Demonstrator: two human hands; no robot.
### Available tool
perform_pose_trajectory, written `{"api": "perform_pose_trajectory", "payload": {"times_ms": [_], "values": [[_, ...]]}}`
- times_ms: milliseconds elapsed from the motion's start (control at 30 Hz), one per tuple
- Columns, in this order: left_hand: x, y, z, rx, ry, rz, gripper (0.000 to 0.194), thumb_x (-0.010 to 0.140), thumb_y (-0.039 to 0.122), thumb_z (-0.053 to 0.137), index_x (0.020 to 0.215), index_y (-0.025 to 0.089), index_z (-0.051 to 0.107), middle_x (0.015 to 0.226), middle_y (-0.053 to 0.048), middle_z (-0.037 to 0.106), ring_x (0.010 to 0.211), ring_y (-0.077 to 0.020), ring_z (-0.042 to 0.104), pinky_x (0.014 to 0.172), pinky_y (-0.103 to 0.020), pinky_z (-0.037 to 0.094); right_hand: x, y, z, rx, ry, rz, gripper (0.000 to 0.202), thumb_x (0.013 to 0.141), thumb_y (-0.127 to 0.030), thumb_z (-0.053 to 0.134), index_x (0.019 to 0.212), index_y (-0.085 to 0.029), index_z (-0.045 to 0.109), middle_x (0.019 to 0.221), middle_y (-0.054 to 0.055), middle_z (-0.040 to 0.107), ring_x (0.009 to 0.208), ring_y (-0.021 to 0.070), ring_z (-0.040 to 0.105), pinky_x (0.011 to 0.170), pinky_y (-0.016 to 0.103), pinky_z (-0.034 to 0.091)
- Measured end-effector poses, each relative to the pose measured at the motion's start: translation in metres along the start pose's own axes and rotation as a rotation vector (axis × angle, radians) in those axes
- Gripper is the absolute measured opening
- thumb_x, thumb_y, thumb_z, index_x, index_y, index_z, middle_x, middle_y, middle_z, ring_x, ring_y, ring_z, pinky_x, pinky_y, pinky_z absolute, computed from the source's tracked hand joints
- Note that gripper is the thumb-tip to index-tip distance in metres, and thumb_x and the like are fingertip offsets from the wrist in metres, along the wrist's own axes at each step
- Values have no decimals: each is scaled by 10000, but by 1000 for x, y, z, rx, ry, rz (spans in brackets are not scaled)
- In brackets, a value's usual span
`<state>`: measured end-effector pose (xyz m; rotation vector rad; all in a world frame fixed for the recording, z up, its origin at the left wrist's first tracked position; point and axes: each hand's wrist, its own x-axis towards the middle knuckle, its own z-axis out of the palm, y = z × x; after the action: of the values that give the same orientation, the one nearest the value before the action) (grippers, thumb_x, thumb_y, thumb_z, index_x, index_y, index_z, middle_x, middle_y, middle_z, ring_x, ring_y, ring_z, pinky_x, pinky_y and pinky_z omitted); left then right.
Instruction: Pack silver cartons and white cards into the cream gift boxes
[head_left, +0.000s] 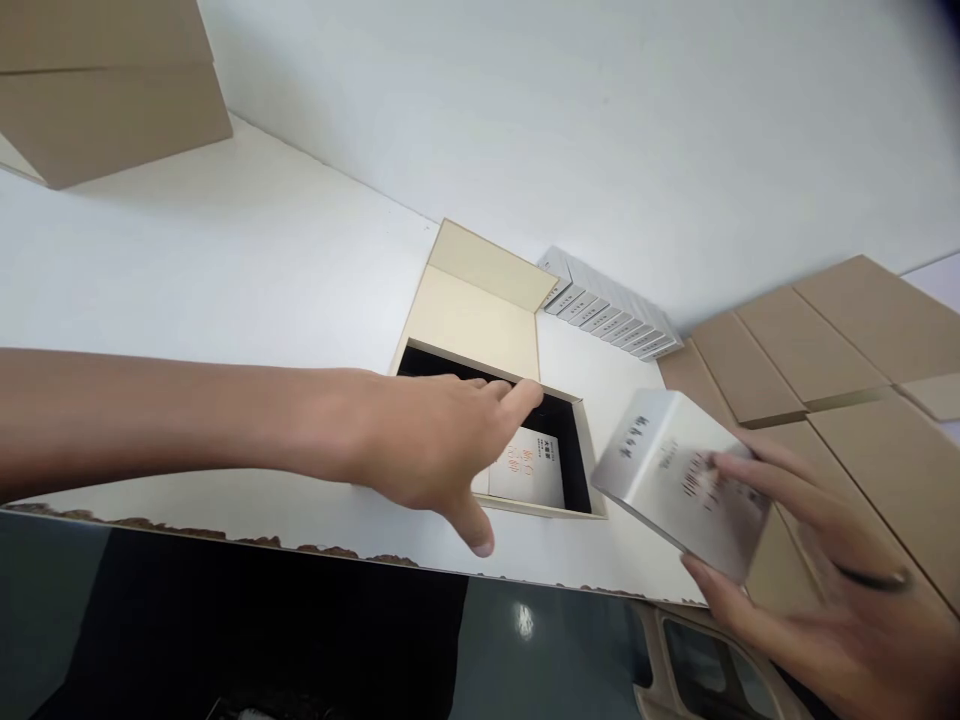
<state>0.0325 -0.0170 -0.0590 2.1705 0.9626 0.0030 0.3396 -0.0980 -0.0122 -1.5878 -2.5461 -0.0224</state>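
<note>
The small silver printed box [686, 480] is in my right hand [847, 570], at the right of the view, just beside the open presentation box [592, 460] and raised above the worktop [315, 270]. My right fingers grip it between the thumb on its near edge and the other fingers across its printed face; it is tilted, with dark and orange characters showing. A dark ring [874, 578] circles one finger.

My left hand [450, 440] is open and empty, palm down, fingers spread over the presentation box. I cannot tell whether it touches the rim. The box's cream lid [476, 315] is folded back, and a white printed carton [529, 470] lies inside the black interior.

Behind, a row of small silver cartons [611, 310] stands near the wall [540, 120]. Brown boxes sit at right [802, 345] and upper left [120, 115]. The worktop's front edge is chipped.
</note>
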Motion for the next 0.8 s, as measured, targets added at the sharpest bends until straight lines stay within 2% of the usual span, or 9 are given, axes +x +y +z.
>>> {"api": "perform_pose_trajectory", "payload": {"times_ms": [67, 200, 267, 333, 400, 467, 533, 600, 800], "values": [[-11, -5, -5, 22, 29, -35, 730, 580, 476, 836, 1214, 257, 550, 1148, -87, 663, 1003, -326, 636, 626, -279, 454, 26, -13, 13, 87, -68, -36, 543, 890, -384, 577, 1389, -414, 363, 1494, 22, 375, 1402, 350, 369, 1081, 520, 447], [-22, -8, -9, 63, 22, -72, 456, 557, 405, 842, 913, 229, 619, 973, -47, 670, 873, -275, 639, 582, -251, 407, 76, -27, 20, 160, -649, 41, 317, 973, -512, 444, 1248, -375, 523, 1483, -10, 434, 1289, 272, 512, 958, 420, 539], [-24, -8, -7, 55, 36, -78, 438, 565, 377, 852, 892, 221, 604, 938, -42, 658, 854, -270, 629, 582, -259, 396, 94, -33, 21, 171, -770, 123, 404, 960, -622, 395, 1172, -327, 571, 1443, 8, 489, 1177, 263, 584, 881, 396, 566], [-24, -10, -4, 48, 45, -79, 459, 574, 366, 865, 916, 218, 598, 931, -41, 650, 859, -277, 621, 588, -270, 389, 101, -37, 26, 113, -771, 118, 608, 827, -748, 533, 1201, -270, 563, 1445, 66, 486, 1184, 321, 562, 851, 428, 568], [-24, -12, -2, 53, 48, -76, 498, 572, 360, 882, 956, 216, 600, 948, -45, 652, 888, -289, 619, 612, -278, 396, 99, -39, 34, 1, -742, 54, 897, 678, -799, 658, 1343, -218, 503, 1478, 119, 444, 1313, 424, 421, 875, 493, 546], [-22, -12, 0, 77, 38, -75, 549, 574, 348, 896, 1017, 214, 600, 996, -55, 661, 941, -302, 620, 662, -289, 416, 93, -39, 43, -79, -674, -11, 1048, 683, -780, 673, 1505, -216, 349, 1457, 126, 462, 1382, 459, 295, 928, 547, 500], [-21, -11, 0, 123, 12, -74, 589, 603, 345, 895, 1083, 210, 581, 1065, -74, 662, 994, -309, 618, 717, -302, 431, 90, -41, 47, -101, -616, -76, 1018, 755, -707, 668, 1567, -285, 222, 1386, 92, 523, 1372, 431, 309, 971, 564, 459], [-19, -8, -1, 178, -25, -73, 605, 655, 357, 875, 1141, 204, 549, 1117, -92, 655, 1016, -304, 617, 752, -314, 437, 93, -46, 46, -59, -640, -130, 948, 792, -635, 676, 1564, -335, 215, 1312, 57, 567, 1311, 379, 396, 972, 530, 461], [-18, -10, 1, 201, -19, -102, 641, 711, 458, 815, 1224, 199, 529, 1088, -108, 664, 1001, -322, 621, 743, -342, 451, 115, -57, 46, -44, -769, -199, 607, 811, -504, 664, 1344, -255, 517, 1054, 60, 590, 911, 283, 610, 719, 411, 523]]}}
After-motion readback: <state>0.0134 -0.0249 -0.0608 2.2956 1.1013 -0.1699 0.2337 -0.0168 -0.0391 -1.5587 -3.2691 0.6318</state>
